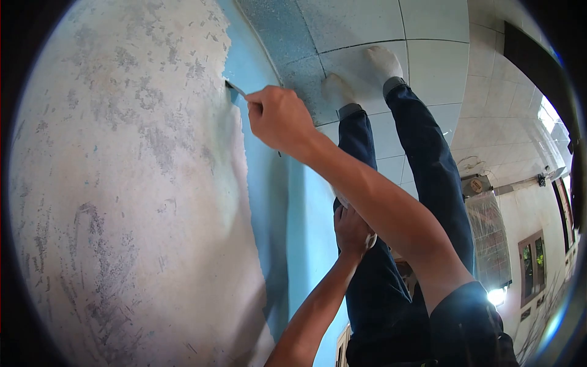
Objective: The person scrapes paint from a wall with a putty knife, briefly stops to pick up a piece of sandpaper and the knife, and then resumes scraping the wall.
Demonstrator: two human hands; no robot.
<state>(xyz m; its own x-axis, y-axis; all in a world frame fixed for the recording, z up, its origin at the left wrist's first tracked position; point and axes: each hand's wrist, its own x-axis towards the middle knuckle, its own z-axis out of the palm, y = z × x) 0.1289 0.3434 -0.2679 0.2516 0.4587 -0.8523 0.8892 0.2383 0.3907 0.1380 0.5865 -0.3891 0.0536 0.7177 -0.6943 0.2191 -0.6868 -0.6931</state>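
My right hand (280, 119) reaches across to the wall on the left and grips a small metal scraper (235, 89). The blade tip touches the wall right at the ragged line where blue paint (287, 202) meets bare, grey-streaked plaster (134, 183). Most of the scraper is hidden inside my fist. My left hand (351, 231) rests on my left thigh with its fingers curled. A small pale patch shows at its edge; what it is cannot be made out. I wear dark blue trousers (428, 159) and pale socks (382, 61).
My feet stand on pale floor tiles (440, 67) close to the foot of the wall. Off to the right are a tiled area, a wooden-framed window (532, 266) and a bright lamp (496, 296).
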